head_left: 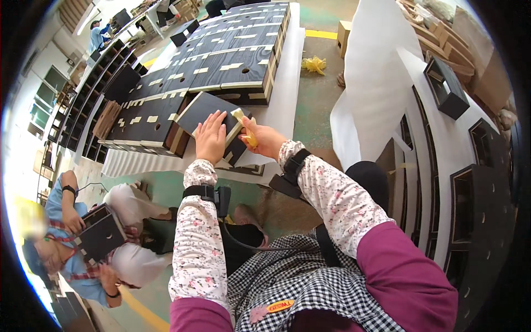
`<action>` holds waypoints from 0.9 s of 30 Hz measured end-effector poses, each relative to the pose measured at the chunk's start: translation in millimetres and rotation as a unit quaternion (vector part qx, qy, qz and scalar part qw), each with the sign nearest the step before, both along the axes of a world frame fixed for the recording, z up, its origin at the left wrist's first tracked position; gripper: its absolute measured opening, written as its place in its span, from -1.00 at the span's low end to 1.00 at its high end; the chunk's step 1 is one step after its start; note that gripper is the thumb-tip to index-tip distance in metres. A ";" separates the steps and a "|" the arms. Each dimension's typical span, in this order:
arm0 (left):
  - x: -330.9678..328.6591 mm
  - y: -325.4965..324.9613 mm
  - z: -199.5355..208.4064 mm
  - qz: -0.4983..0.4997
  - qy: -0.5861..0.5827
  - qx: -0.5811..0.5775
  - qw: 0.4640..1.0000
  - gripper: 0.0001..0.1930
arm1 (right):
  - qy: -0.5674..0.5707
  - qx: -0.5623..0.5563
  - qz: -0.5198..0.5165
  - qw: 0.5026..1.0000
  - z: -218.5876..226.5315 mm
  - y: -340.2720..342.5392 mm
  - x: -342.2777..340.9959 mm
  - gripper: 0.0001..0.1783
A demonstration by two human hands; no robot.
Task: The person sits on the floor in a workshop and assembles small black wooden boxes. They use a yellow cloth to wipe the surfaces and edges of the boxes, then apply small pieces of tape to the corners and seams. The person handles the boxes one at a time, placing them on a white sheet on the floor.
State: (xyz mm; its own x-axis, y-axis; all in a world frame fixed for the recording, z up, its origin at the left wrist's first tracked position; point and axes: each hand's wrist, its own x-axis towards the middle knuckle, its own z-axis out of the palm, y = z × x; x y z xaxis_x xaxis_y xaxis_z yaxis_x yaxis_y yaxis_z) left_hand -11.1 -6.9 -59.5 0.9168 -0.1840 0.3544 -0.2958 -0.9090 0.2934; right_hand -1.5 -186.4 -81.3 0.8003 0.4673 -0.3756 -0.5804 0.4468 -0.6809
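My left hand (211,137) lies flat on the top of a black wooden box (200,110), fingers stretched out. At the box's right edge, my right hand (266,141) is closed on a strip of yellow masking tape (238,114). The tape runs from the box edge to my fingers, and a crumpled yellow piece shows under them. The box sits tilted against the near end of a large bank of black wood-grain boxes (221,72), which carry many pale tape pieces and some round holes.
At lower left, a seated person holds another black box (100,232). A yellow tape wad (314,65) lies on the floor beyond my right hand. On the right, white foam sheeting (368,83) hangs near black frames (446,88). Brown boards (107,119) stand left of the bank.
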 end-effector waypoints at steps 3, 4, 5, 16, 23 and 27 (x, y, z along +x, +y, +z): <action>0.0 3.1 0.2 0.006 0.001 0.010 1.000 -0.59 | -0.024 0.013 -0.031 0.999 0.4 14.9 -4.2 -0.69; 0.6 3.0 -0.4 0.007 0.004 0.009 1.000 -0.59 | -0.029 0.026 -0.046 0.998 -0.9 16.0 -7.6 -0.70; 1.6 2.6 -0.7 0.006 0.008 0.009 1.000 -0.58 | -0.035 0.039 -0.062 0.997 -2.2 16.9 -11.8 -0.70; 9.4 11.2 -0.8 0.003 0.076 0.031 0.997 -0.54 | 0.133 0.198 0.021 0.971 14.0 3.0 -110.6 -0.70; 6.9 8.0 -2.3 -0.008 0.041 -0.039 0.998 -0.58 | -0.191 -0.041 0.125 0.973 49.3 -77.6 -175.7 -0.64; -7.8 6.6 5.5 -0.045 0.037 -0.171 0.984 -0.63 | -0.210 -0.058 0.032 0.976 46.4 -105.2 -132.2 -0.59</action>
State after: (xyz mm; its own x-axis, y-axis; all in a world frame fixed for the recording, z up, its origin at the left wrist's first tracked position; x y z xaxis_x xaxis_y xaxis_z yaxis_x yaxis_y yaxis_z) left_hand -18.9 -0.3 -54.0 0.9280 -0.1484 0.3418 -0.3373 -0.7245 0.6012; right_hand -133.7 -291.6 -34.9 0.8655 0.4953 -0.0750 -0.2642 0.3240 -0.9084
